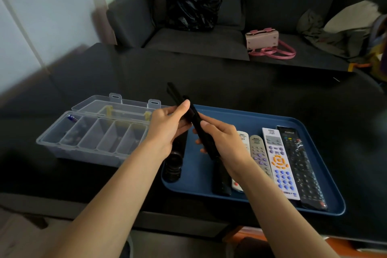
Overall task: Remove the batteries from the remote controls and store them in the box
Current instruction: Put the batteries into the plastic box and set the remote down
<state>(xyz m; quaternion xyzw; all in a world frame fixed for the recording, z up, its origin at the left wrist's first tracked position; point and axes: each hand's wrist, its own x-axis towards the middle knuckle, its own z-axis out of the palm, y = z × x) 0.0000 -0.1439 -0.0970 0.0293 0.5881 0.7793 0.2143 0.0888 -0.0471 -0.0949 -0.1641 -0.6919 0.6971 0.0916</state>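
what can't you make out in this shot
Head view only:
- Black remote held in both hands: battery bay faces away; batteries unseen.
- White remote on the tray: mostly hidden by the right hand.
- Box: contents blurred, apart from one battery.

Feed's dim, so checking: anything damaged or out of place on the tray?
One thing: the long black remote at the blue tray's right end shows white crack-like marks near its top. The other remotes lie in order.

no wording can be made out with certainty. the white remote with orange and blue buttons [280, 163] has dark print at its far end, and the black remote in clear wrap [299, 165] has pale lettering there, both too blurred to read.
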